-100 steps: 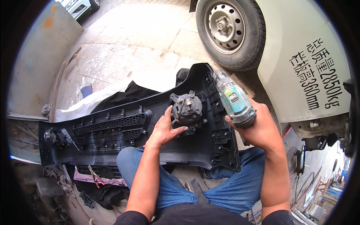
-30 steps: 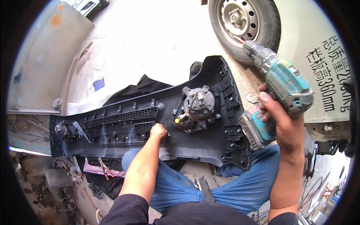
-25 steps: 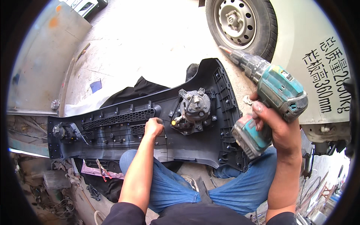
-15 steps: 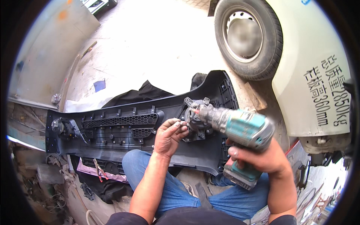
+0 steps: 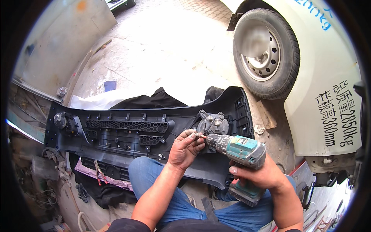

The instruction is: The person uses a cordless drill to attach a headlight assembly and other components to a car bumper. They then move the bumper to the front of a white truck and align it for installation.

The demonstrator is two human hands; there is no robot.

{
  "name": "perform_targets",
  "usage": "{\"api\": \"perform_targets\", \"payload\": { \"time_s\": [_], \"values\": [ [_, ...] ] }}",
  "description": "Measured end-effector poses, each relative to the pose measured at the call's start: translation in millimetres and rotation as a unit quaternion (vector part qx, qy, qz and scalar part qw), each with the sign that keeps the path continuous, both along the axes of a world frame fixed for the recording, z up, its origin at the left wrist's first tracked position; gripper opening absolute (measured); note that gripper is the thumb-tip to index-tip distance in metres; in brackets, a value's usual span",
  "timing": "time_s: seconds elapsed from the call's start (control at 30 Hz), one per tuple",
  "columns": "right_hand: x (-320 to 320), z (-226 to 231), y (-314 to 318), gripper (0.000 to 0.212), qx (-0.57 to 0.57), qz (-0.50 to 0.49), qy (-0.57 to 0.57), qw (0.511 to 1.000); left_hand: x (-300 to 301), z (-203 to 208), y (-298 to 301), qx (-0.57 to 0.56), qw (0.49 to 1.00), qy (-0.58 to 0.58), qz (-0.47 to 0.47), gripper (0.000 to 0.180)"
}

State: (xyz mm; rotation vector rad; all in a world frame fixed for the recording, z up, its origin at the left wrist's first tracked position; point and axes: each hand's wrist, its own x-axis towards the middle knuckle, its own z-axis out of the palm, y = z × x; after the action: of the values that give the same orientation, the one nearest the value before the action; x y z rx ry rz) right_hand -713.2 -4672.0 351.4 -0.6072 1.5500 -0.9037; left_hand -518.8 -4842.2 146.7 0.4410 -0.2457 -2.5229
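My right hand [image 5: 264, 173] grips a teal and grey cordless drill [image 5: 246, 151] by its handle, the bit facing left. With thumb and fingers my left hand [image 5: 182, 151] pinches a small metal piece, which looks like a screw [image 5: 198, 134], at the tip of the bit. Both hands are above a long black car bumper [image 5: 210, 167], which lies with its inner side up across the ground. Just beyond the drill's chuck, a round fog lamp [image 5: 213, 123] sits in the bumper's right part. Another lamp unit [image 5: 65, 123] is at its left end.
A pale vehicle body [image 5: 317, 116] with a wheel [image 5: 266, 54] stands at the right. Red-handled pliers [image 5: 99, 173] lie on pink material [image 5: 85, 168] at left. Black cloth [image 5: 148, 99] and a blue scrap [image 5: 109, 85] lie beyond the bumper. A metal panel [image 5: 63, 42] rises at far left.
The drill has swung down and left, away from the lamp, and its bit now meets my left fingertips. My left hand has shifted slightly right and down. The view has moved too.
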Motion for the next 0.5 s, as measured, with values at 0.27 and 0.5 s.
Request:
{"api": "perform_targets", "payload": {
  "time_s": [0.27,0.5],
  "values": [
    [2.5,-0.5,-1.9,0.030,0.019,-0.010,-0.021,1.000,-1.6,0.5,1.3,0.004,1.000,-0.011,0.003,0.013],
    [5.8,-4.6,1.2,0.028,0.046,0.009,-0.011,0.999,-3.2,-4.0,5.9,0.022,0.999,-0.003,-0.025,0.011]
  ]
}}
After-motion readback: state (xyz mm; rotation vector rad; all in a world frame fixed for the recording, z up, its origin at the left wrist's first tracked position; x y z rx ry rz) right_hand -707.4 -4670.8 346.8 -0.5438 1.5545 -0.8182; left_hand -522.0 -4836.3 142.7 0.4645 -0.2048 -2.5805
